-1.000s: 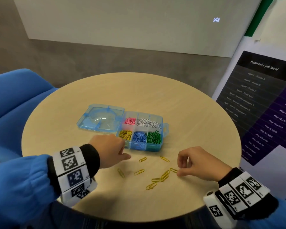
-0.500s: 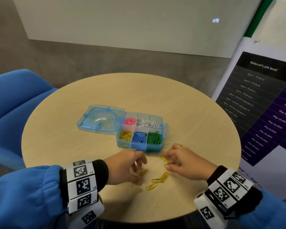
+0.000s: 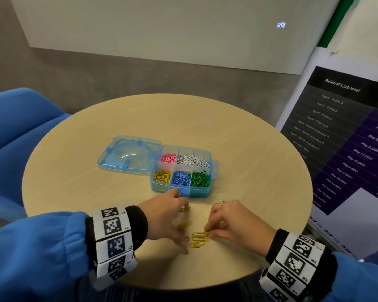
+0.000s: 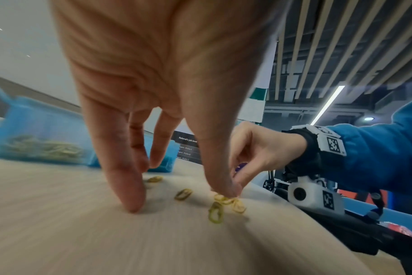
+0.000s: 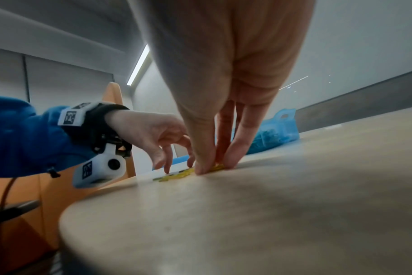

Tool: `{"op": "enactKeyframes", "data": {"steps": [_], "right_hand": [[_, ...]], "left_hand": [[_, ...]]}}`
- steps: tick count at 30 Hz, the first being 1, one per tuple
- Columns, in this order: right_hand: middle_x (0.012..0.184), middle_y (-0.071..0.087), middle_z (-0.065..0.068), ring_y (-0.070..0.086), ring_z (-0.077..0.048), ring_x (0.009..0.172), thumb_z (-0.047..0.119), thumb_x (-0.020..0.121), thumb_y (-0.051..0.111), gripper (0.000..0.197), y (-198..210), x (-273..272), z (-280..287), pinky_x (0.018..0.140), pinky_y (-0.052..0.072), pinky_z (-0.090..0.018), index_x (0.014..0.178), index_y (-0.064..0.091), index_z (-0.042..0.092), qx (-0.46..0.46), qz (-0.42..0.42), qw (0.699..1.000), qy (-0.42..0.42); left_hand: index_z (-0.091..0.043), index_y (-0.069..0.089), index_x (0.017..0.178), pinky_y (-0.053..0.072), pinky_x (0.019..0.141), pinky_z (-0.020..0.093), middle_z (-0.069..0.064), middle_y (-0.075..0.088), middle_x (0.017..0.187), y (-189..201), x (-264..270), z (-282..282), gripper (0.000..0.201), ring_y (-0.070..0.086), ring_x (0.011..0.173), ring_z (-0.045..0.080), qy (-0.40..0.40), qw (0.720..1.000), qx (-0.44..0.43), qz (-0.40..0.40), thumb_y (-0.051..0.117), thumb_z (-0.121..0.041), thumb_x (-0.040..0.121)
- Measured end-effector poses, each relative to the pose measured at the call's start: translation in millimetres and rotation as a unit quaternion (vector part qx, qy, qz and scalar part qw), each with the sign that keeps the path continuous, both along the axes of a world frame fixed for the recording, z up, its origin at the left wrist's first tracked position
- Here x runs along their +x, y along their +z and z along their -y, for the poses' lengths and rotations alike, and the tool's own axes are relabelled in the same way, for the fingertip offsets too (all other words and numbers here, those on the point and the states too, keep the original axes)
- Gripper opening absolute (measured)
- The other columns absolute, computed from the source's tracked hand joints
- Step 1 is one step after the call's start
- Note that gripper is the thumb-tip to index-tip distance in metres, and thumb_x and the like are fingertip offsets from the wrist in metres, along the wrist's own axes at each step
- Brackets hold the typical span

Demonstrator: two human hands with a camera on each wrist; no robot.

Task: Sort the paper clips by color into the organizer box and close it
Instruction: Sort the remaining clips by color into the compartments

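Note:
The blue organizer box (image 3: 183,188) stands open on the round table, its lid (image 3: 129,154) lying flat to the left. Its compartments hold pink, white, yellow, blue and green clips. Several loose yellow paper clips (image 3: 198,239) lie in front of the box, between my hands. My left hand (image 3: 181,227) has its fingers spread downward, fingertips (image 4: 133,204) on the table, with the thumb touching the clip pile (image 4: 226,201). My right hand (image 3: 208,232) pinches yellow clips (image 5: 215,166) on the table between thumb and fingers.
A blue chair (image 3: 20,131) stands left of the table (image 3: 249,149). A printed poster board (image 3: 347,149) leans at the right. The table's front edge (image 3: 183,286) is close below my wrists.
Both hands have closed in on the loose yellow clips, which now lie in a tighter group. My right hand has dropped toward the front pile and pinches it.

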State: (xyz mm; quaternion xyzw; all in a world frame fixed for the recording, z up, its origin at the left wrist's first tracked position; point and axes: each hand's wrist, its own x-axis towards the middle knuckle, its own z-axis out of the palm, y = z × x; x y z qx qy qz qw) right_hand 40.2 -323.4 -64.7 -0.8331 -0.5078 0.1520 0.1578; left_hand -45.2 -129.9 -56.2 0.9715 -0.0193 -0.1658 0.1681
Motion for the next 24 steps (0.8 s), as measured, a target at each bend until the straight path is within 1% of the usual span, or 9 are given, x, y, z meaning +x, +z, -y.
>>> {"op": "enactKeyframes", "data": {"steps": [3, 7, 10, 12, 14, 17, 20, 22, 24], "right_hand": [[0.092, 0.058, 0.005, 0.053, -0.007, 0.082, 0.021, 0.087, 0.069, 0.014, 0, -1, -4, 0.076, 0.042, -0.016, 0.100, 0.073, 0.015, -0.008, 0.013, 1.000, 0.010], [0.099, 0.041, 0.004, 0.038, -0.009, 0.090, 0.021, 0.095, 0.056, 0.012, -9, -4, -8, 0.080, 0.036, -0.021, 0.104, 0.058, 0.013, -0.047, 0.019, 0.998, 0.023], [0.109, 0.045, -0.002, 0.036, -0.012, 0.094, 0.021, 0.099, 0.048, 0.013, -11, -5, -10, 0.084, 0.035, -0.024, 0.108, 0.052, 0.013, -0.085, 0.054, 0.995, 0.028], [0.115, 0.049, -0.005, 0.043, -0.017, 0.100, 0.020, 0.100, 0.044, 0.014, -10, -5, -11, 0.084, 0.035, -0.026, 0.111, 0.049, 0.013, -0.104, 0.074, 0.992, 0.024], [0.116, 0.051, -0.006, 0.048, -0.021, 0.105, 0.019, 0.101, 0.041, 0.016, -7, -3, -13, 0.085, 0.037, -0.027, 0.114, 0.049, 0.013, -0.119, 0.086, 0.989, 0.024], [0.107, 0.057, -0.004, 0.054, -0.017, 0.096, 0.016, 0.099, 0.046, 0.013, 4, 5, -15, 0.078, 0.039, -0.024, 0.109, 0.055, 0.014, -0.120, 0.083, 0.989, 0.023], [0.081, 0.059, 0.006, 0.050, 0.003, 0.066, 0.013, 0.094, 0.057, 0.006, 21, 18, -30, 0.061, 0.037, -0.011, 0.096, 0.061, 0.017, -0.027, 0.000, 0.999, -0.021], [0.070, 0.060, 0.007, 0.053, 0.004, 0.056, 0.006, 0.090, 0.061, 0.011, 34, 27, -49, 0.059, 0.041, -0.011, 0.088, 0.061, 0.016, 0.088, -0.091, 0.990, -0.069], [0.069, 0.064, 0.002, 0.060, -0.004, 0.059, 0.003, 0.088, 0.063, 0.011, 42, 34, -72, 0.064, 0.052, -0.020, 0.085, 0.063, 0.014, 0.187, -0.157, 0.963, -0.116]], "left_hand": [[-0.021, 0.050, 0.128, 0.049, 0.086, 0.026, -0.004, 0.044, 0.119, 2, 0, 8, 0.073, 0.050, 0.100, 0.014, -0.024, 0.999, 0.026, -0.001, 0.081, -0.050, 0.068], [-0.016, 0.060, 0.111, 0.043, 0.074, 0.022, -0.003, 0.048, 0.106, 3, 6, 9, 0.039, 0.050, 0.089, 0.014, -0.030, 0.999, 0.010, 0.025, 0.076, -0.034, 0.080], [-0.015, 0.063, 0.103, 0.036, 0.060, 0.014, -0.001, 0.057, 0.101, 1, 11, 5, 0.022, 0.048, 0.081, 0.011, -0.036, 0.999, 0.003, 0.038, 0.071, -0.024, 0.085], [-0.015, 0.062, 0.106, 0.033, 0.055, 0.007, 0.001, 0.064, 0.102, 0, 13, 2, 0.019, 0.050, 0.078, 0.010, -0.040, 0.998, -0.005, 0.045, 0.068, -0.019, 0.088], [-0.016, 0.059, 0.111, 0.037, 0.059, 0.007, 0.001, 0.067, 0.105, -2, 13, 1, 0.020, 0.053, 0.080, 0.009, -0.043, 0.998, 0.000, 0.051, 0.064, -0.018, 0.091], [-0.015, 0.060, 0.111, 0.043, 0.078, 0.022, 0.002, 0.063, 0.110, -4, 12, 3, 0.019, 0.057, 0.095, 0.017, -0.051, 0.996, 0.041, 0.061, 0.060, -0.023, 0.094], [-0.013, 0.061, 0.111, 0.041, 0.080, 0.022, 0.003, 0.061, 0.113, -6, 8, 0, 0.019, 0.058, 0.101, 0.019, -0.042, 0.997, 0.058, 0.043, 0.058, -0.022, 0.095], [-0.015, 0.060, 0.111, 0.040, 0.082, 0.022, 0.001, 0.059, 0.114, -7, 4, -5, 0.018, 0.055, 0.099, 0.017, -0.027, 0.998, 0.051, 0.028, 0.057, -0.022, 0.095], [-0.018, 0.058, 0.111, 0.043, 0.082, 0.026, -0.001, 0.051, 0.114, -8, -2, -10, 0.017, 0.050, 0.092, 0.014, -0.024, 0.998, 0.061, 0.026, 0.055, -0.026, 0.096]]}}
